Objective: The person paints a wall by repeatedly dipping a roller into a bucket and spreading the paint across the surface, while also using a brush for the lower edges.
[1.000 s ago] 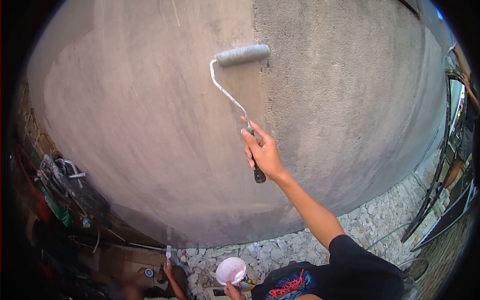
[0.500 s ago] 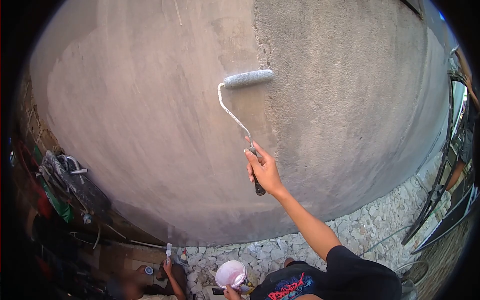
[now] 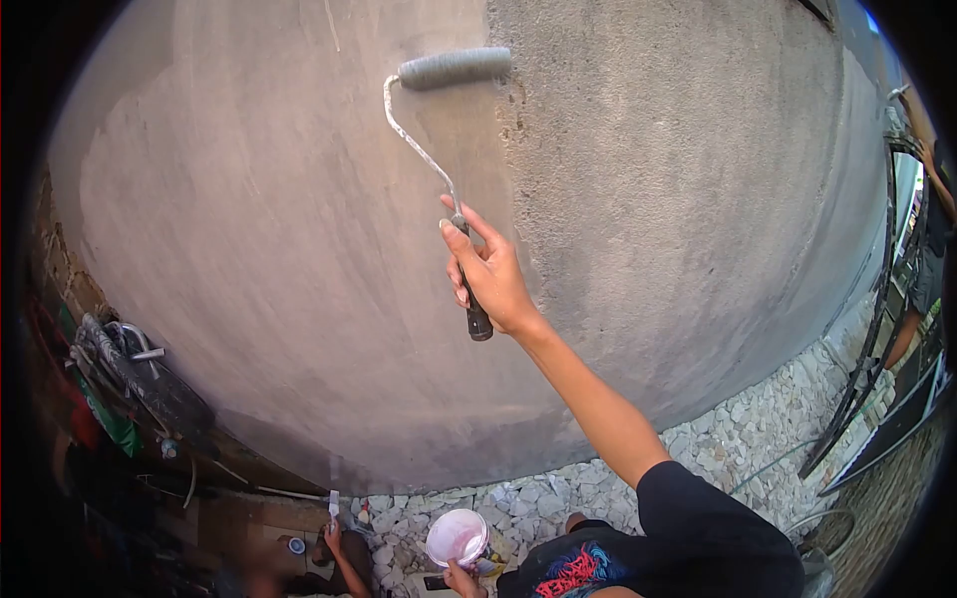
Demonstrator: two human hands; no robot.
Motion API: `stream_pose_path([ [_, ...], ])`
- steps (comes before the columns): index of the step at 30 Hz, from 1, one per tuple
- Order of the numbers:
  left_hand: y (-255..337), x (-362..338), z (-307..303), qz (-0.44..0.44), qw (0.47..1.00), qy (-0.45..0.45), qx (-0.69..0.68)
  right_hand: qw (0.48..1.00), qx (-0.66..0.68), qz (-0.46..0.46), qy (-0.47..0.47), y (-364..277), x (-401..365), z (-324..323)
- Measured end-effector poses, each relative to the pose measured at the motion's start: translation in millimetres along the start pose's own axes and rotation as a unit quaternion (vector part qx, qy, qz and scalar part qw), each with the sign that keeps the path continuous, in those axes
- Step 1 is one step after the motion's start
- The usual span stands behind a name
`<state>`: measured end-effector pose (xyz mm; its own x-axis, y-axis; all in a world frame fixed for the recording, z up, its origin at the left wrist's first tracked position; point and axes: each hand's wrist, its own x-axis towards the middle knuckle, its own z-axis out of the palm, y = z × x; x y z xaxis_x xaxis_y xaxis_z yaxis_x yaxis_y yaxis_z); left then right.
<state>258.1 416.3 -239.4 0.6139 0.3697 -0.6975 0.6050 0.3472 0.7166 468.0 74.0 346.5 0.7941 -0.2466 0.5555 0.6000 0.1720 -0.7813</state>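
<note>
My right hand (image 3: 488, 274) is wrapped round the black handle of a paint roller (image 3: 454, 70). Its grey sleeve presses against the wall (image 3: 289, 219), where a smooth coated area on the left meets rough plaster on the right. A bent, paint-spattered metal frame joins sleeve and handle. Low in the view, my left hand (image 3: 465, 580) grips the rim of a white bucket (image 3: 451, 528) with pinkish-white residue inside. Beside that hand is a small dark flat object (image 3: 436, 582) whose kind I cannot make out.
Broken stone rubble (image 3: 718, 448) lies along the wall's foot. At lower left a co-worker's hand (image 3: 334, 538) holds a brush (image 3: 334, 503), near a small cup (image 3: 296, 545). Black metal frames (image 3: 877, 299) and another person's arm (image 3: 927, 159) are at right. A dark bundle (image 3: 140, 374) stands at left.
My right hand has pushed the roller up the wall and slightly left in view. My left hand stays on the bucket.
</note>
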Motion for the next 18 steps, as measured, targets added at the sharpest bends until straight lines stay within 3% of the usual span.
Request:
stream_pose_path([
  [11, 38, -30, 28, 0.031, 0.996, 0.02, -0.087, 0.979, -0.04, 0.186, 0.073, 199, -197, -76],
  [15, 52, -35, 32, 0.02, 0.996, -0.006, -0.082, 0.961, -0.022, 0.253, 0.108, 219, -247, -73],
  [18, 63, -44, 42, 0.021, 0.997, 0.001, -0.074, 0.963, -0.021, 0.251, 0.101, 216, -243, -69],
])
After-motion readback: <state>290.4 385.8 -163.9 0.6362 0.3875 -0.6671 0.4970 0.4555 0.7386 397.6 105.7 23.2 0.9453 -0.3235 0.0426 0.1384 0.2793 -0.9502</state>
